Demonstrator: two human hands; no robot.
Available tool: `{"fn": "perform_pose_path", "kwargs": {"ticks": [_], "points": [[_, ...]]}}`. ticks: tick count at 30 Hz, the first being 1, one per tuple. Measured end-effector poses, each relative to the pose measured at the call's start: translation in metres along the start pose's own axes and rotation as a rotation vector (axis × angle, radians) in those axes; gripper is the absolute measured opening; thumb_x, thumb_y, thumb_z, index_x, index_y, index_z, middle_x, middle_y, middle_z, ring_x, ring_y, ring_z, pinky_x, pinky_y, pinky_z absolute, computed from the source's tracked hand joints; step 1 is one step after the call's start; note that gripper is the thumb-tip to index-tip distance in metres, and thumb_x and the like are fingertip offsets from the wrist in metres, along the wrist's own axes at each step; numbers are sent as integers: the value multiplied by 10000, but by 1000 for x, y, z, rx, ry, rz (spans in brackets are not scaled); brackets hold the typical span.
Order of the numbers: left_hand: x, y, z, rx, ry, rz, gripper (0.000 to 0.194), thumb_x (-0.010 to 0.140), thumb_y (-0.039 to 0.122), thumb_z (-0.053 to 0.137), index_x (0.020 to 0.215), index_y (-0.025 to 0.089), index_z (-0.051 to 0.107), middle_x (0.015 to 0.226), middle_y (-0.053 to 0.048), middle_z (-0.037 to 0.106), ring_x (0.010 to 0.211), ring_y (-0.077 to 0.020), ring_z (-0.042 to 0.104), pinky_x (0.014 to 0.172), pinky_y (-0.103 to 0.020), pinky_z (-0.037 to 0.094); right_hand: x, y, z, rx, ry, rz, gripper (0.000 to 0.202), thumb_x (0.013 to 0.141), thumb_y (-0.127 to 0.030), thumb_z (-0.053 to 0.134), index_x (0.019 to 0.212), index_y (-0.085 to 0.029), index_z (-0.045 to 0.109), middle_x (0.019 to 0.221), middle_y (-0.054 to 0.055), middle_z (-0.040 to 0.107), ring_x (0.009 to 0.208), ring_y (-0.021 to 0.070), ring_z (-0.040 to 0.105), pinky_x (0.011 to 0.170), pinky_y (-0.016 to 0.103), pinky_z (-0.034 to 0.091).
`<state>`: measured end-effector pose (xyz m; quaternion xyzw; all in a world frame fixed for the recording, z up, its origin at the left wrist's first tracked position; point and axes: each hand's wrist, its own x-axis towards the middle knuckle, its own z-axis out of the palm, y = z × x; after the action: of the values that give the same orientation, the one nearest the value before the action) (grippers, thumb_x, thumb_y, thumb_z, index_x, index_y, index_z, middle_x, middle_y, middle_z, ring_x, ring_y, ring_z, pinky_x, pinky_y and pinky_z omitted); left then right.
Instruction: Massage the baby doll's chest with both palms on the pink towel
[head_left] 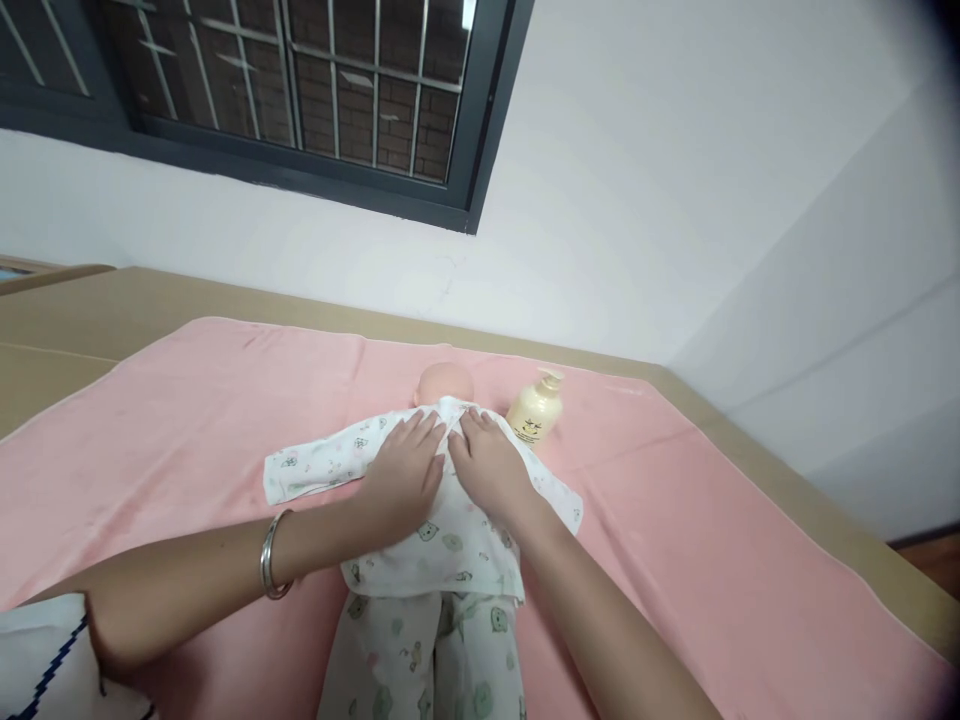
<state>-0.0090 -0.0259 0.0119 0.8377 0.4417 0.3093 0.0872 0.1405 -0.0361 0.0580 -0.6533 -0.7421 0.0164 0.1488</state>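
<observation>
A doll [444, 382] in a white printed top [450, 560] and matching trousers [480, 665] lies on a pink blanket [645, 520], its head toward the wall and its sleeves spread to both sides. My left hand [405, 470] rests flat on the left part of the doll's chest, fingers stretched out. On the right part of the chest lies my right hand [491, 465], also flat with its fingers extended. The two hands are side by side near the collar. Neither hand grips anything. A silver bangle is on my left wrist.
A pale yellow pump bottle [537, 408] stands on the blanket just right of the doll's head. The tan surface's edge [600, 362] runs along the white wall [600, 200]. A dark-framed window [300, 80] with bars is at the upper left.
</observation>
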Motion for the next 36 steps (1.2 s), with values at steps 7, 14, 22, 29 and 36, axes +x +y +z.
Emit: {"fn": "perform_pose_path", "kwargs": {"ticks": [7, 14, 22, 29, 36], "points": [[9, -3, -7, -57, -53, -34, 512, 949, 283, 361, 1419, 99, 452, 1518, -138, 425, 1441, -275, 328, 1196, -490, 261, 0, -2, 6, -15, 8, -28, 478, 997, -245, 283, 1378, -50, 498, 1444, 169, 499, 1375, 288, 414, 1145, 424, 304], [25, -24, -2, -80, -12, -93, 463, 950, 308, 368, 1362, 147, 506, 1442, -125, 520, 1350, -276, 454, 1143, -494, 344, -16, -23, 7, -48, 59, -71, 469, 992, -253, 316, 1377, -88, 527, 1431, 160, 515, 1375, 291, 418, 1149, 427, 309], [11, -13, 4, 16, 55, -55, 489, 982, 320, 303, 1368, 84, 489, 1441, -164, 507, 1373, -287, 410, 1156, -504, 318, 8, 9, 18, 107, 89, -1, 473, 998, -335, 346, 1393, -119, 495, 1470, 140, 475, 1388, 259, 391, 1168, 446, 259], [1, -6, 4, 70, 74, 8, 495, 979, 315, 316, 1380, 65, 465, 1458, -192, 478, 1391, -314, 381, 1150, -525, 315, 8, 11, 12, 24, -15, -83, 501, 1000, -306, 317, 1421, -65, 441, 1526, 177, 381, 1435, 303, 309, 1177, 478, 236], [15, -12, -6, 49, -52, -44, 491, 971, 295, 314, 1389, 94, 475, 1489, -151, 458, 1399, -291, 387, 1160, -486, 318, -4, -9, 2, -106, -30, -73, 490, 986, -230, 307, 1414, -42, 452, 1451, 197, 478, 1370, 315, 416, 1151, 455, 293]]}}
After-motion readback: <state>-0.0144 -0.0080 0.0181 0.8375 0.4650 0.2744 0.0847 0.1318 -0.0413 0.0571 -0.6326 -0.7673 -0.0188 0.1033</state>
